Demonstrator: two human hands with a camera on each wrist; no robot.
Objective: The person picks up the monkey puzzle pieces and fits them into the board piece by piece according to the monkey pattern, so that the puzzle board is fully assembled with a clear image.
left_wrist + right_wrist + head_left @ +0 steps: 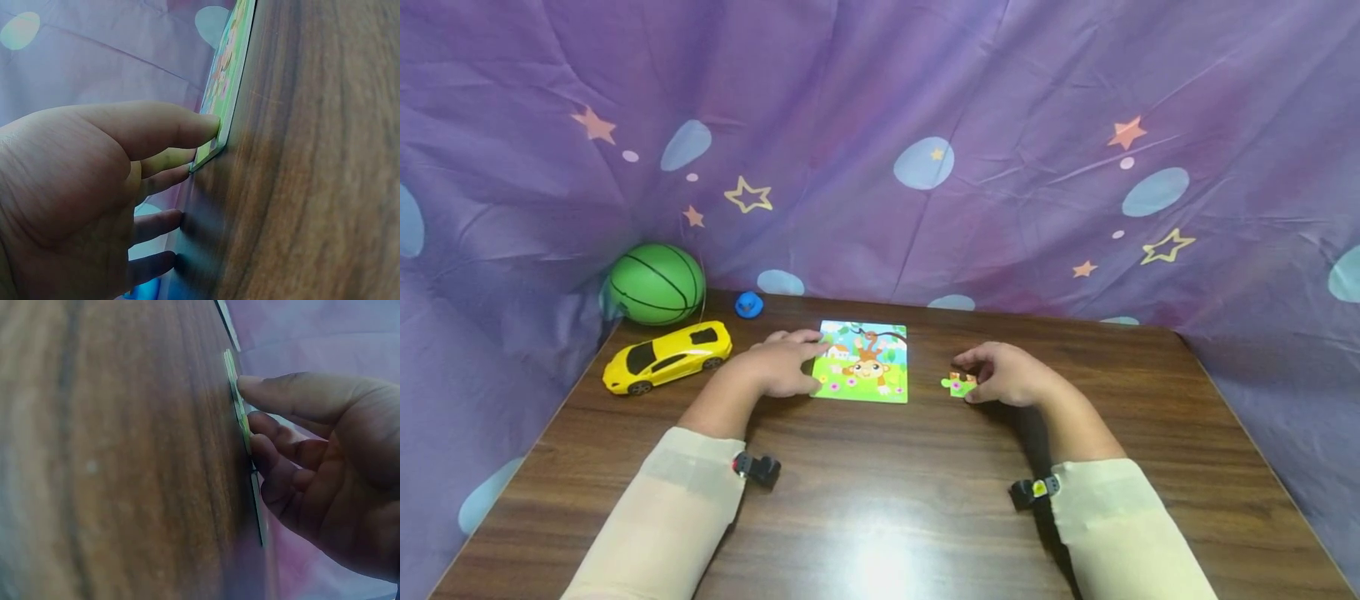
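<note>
A square picture puzzle with a monkey hanging upside down over green grass lies flat on the table. My left hand is at its left side, fingers spread. In the left wrist view the thumb rests on the corner of the puzzle, while the lower fingers reach down to the table. To the right of the puzzle, my right hand pinches a small green and orange jigsaw piece low over the wood. The right wrist view shows that piece edge-on at the thumb and curled fingers.
A yellow toy car stands left of my left hand. Behind it sits a green ball with black lines, and a small blue toy duck is near the back edge. A purple curtain hangs behind the brown wooden table.
</note>
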